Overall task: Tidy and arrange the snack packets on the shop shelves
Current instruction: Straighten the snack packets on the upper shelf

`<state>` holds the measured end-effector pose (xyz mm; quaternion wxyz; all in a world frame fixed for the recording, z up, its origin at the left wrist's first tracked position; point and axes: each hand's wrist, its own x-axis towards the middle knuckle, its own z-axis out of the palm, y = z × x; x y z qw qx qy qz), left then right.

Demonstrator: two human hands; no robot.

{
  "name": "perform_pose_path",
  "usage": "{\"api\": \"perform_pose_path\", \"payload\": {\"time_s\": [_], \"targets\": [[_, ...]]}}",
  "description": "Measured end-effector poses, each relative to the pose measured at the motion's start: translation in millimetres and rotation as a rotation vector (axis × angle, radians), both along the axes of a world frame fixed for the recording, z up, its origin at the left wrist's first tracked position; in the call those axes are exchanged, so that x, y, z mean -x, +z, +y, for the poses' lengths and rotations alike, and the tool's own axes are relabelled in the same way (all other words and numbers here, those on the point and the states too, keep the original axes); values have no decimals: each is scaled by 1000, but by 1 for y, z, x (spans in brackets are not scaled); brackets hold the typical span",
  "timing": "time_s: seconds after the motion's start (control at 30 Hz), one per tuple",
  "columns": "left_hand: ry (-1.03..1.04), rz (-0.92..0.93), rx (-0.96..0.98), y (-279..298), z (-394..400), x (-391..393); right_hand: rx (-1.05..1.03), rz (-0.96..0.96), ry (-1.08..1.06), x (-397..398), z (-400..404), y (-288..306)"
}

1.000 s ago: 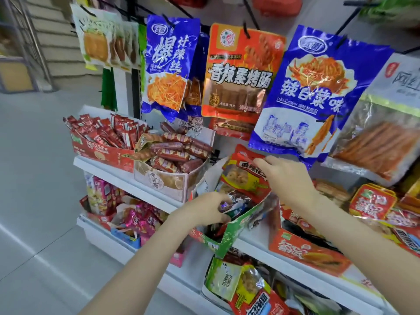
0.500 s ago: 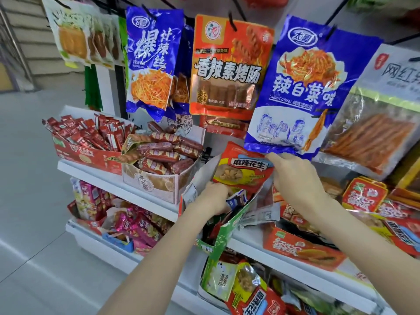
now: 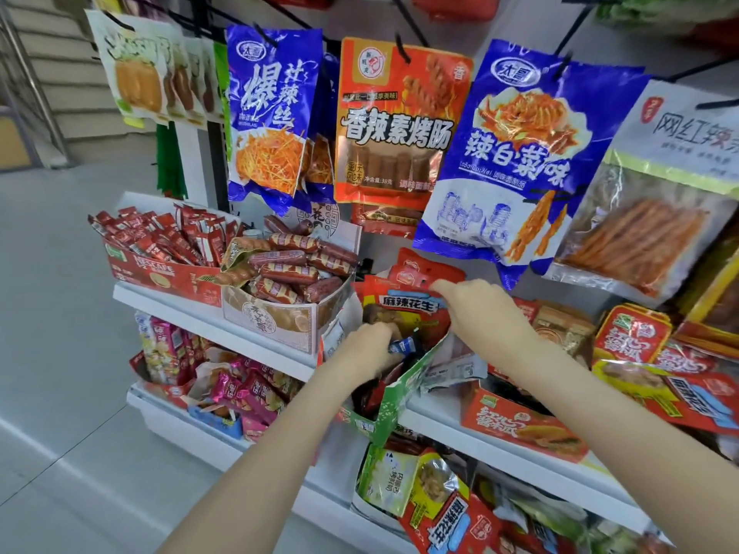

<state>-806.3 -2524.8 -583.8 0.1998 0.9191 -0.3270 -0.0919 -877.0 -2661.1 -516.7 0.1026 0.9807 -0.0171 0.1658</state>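
Upright, long axis vertical, the peanut packet (image 3: 404, 313) sits in both hands' grip: left hand (image 3: 370, 345), right hand (image 3: 480, 309).

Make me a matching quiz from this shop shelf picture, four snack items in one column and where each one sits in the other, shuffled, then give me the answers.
Items
1. sausage box
2. Nescafe box
3. peanut packet
4. orange hanging packet

Places
A. far left of the upper shelf
B. on a peg between two blue packets
C. held between the left hand and right hand
D. just right of the red coffee box

Pairs: 1-D, 2-A, 3-C, 4-B
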Motion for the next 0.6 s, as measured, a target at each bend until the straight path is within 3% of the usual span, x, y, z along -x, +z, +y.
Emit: {"api": "perform_pose_path", "payload": {"time_s": [0.13,0.33,0.6], "targets": [[-134,74,-77,1,5,-7,-176,-61,-87,-1,-3,0],[-188,106,-318,-10,6,-18,-165,22,-99,-14,7,-20],[-3,64,-93,-7,17,-9,-78,9,-224,-8,10,-12]]}}
